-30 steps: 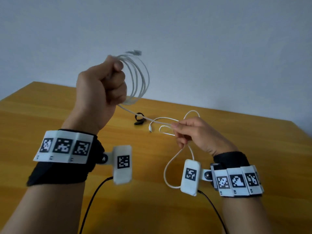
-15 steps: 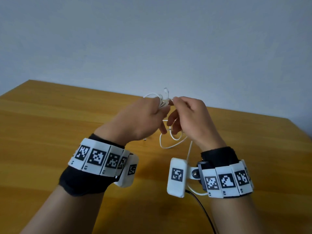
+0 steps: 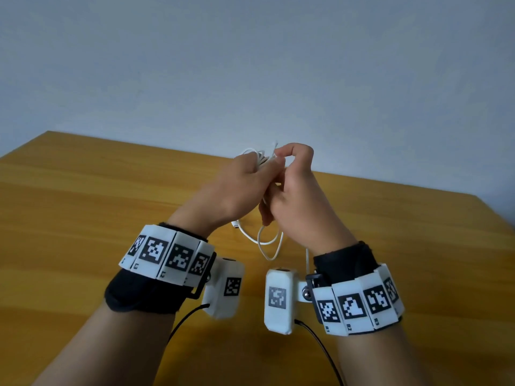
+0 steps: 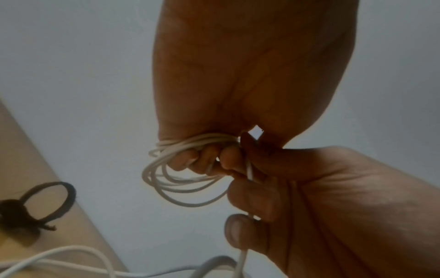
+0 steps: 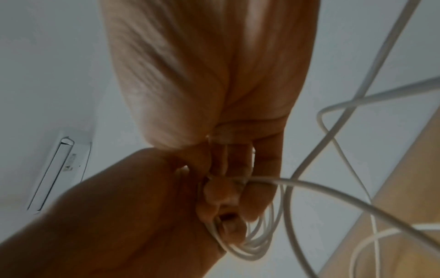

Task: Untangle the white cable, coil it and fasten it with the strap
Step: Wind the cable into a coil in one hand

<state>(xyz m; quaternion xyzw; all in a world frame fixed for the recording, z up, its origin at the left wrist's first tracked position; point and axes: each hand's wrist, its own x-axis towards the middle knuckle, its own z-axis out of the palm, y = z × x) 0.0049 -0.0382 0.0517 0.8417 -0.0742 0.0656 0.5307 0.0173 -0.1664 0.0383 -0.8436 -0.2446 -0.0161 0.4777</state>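
The white cable is partly wound into a small coil (image 3: 255, 156) that my left hand (image 3: 264, 165) grips above the table. In the left wrist view the coil's loops (image 4: 181, 180) hang from its curled fingers. My right hand (image 3: 281, 158) sits against the left and pinches a strand of the cable at the coil, which shows in the right wrist view (image 5: 250, 244). The unwound length (image 3: 267, 243) droops below both hands, with a small connector (image 3: 235, 224) at its end. The black strap (image 4: 47, 199) lies looped on the table; the head view hides it behind my hands.
The wooden table (image 3: 83, 218) runs back to a plain grey wall, with its far edge just behind my hands. Loose cable loops (image 5: 333, 193) trail to the table on the right. A wall unit (image 5: 59, 169) is visible high up.
My left hand came down from its raised position with the coil. My right hand rose to meet it, and both now hold the cable together at the coil.
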